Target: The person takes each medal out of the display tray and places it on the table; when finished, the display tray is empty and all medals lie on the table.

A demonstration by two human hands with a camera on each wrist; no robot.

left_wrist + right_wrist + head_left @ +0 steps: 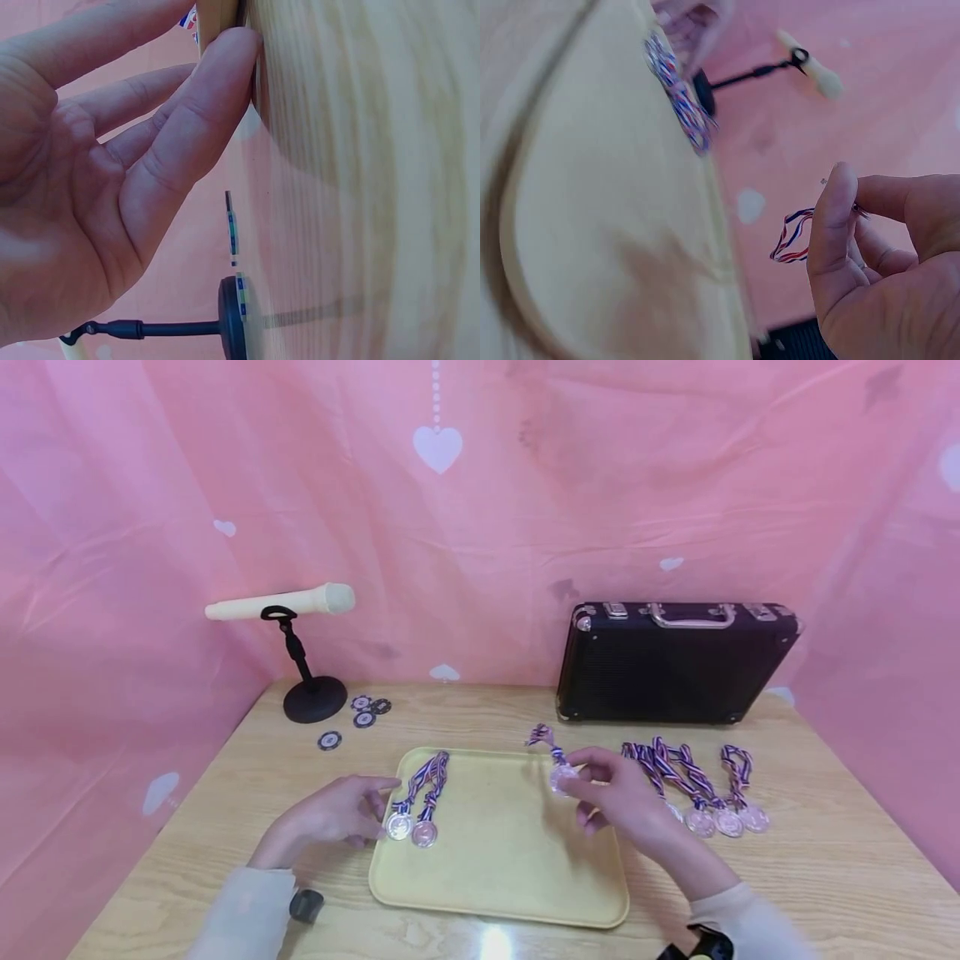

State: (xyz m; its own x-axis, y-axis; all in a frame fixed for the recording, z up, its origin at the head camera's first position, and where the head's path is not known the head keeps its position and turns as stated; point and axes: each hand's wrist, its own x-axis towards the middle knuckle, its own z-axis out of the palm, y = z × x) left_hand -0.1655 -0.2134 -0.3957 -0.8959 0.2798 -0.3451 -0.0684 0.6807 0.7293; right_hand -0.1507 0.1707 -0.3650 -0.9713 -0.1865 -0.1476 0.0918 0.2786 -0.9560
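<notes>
My right hand point(611, 793) pinches a medal point(562, 778) between thumb and index finger, above the right part of a pale yellow tray point(495, 906). Its striped ribbon point(789, 240) is bunched and sticks out past the fingers in the right wrist view. Two medals with folded red, white and blue ribbons lie side by side at the tray's left: a silvery one point(399, 826) and a pinkish-looking one point(424, 834). My left hand point(337, 814) is at the tray's left edge with its fingers fairly straight. One fingertip point(232, 49) touches that edge in the left wrist view.
Several more ribboned medals point(728, 822) lie on the table right of the tray. Behind them stands a black case point(675, 668). At the back left, a white microphone point(300, 602) rests on a black stand point(315, 698), near several poker chips point(364, 719).
</notes>
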